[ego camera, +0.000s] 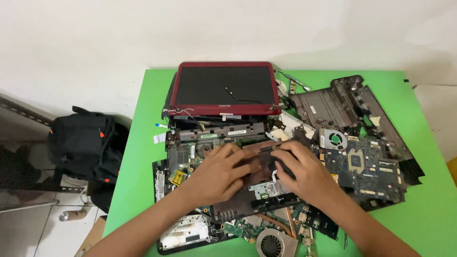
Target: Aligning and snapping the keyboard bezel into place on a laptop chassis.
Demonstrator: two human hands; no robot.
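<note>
Two hands at work on a stripped laptop, mid-bench. Left hand [220, 172] lies palm down, fingers spread and slightly curled, pressing on a dark reddish panel [247, 188] that sits over the open chassis; it grips nothing that I can see. Right hand [299, 167] is also palm down, fingers bent over a small dark part at the panel's upper edge; whether it pinches that part or only presses it, I cannot tell. Teardown looks well advanced, by my reading: the red-framed screen [223, 88] stands detached from its base with loose cables hanging, one motherboard [369, 166] with its fan [333, 139] lies bare to the right, and a black bottom shell [340, 102] lies emptied behind it. Left to do, as far as it shows: the panel under the hands is not yet off, and the green board [186, 159] beneath it sits in its frame. Around: a second fan [272, 243] at the near edge, a silver-grey cover [183, 232] near the left forearm, a ribbon cable [159, 138] on the green bench [138, 157], a black backpack [85, 143] on the floor at left. Clutter crowds both sides, so loose boards and shells lie just beside the panel.
</note>
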